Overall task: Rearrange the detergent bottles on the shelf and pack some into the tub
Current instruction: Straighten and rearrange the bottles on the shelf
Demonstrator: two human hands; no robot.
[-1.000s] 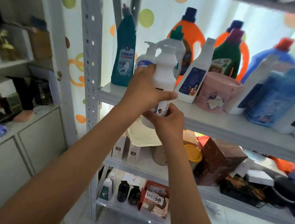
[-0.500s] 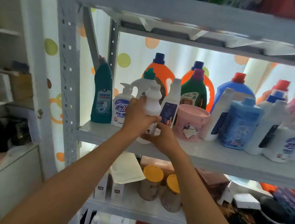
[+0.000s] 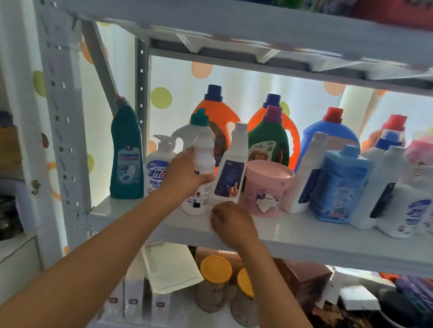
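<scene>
A small white bottle is gripped about its middle by the left hand, the fingers curled round it and the thumb across its front. The bottle is stood upright on the shelf, near the front edge, between a pump bottle on its left and a tall white bottle with a dark label just beside it on its right. The right hand is held low at the shelf's front edge, just right of the small bottle's base; its fingers are curled and nothing is seen in them, though whether the shelf is touched cannot be told. A pink tub with its lid on is placed right of the tall bottle, close by it. At the far left of the row a teal bottle is stood. Behind are set two orange jugs, a green jug and a blue jug. Further right a blue square bottle and several white bottles are ranged. On the shelf below, two yellow-lidded cans are seen.
</scene>
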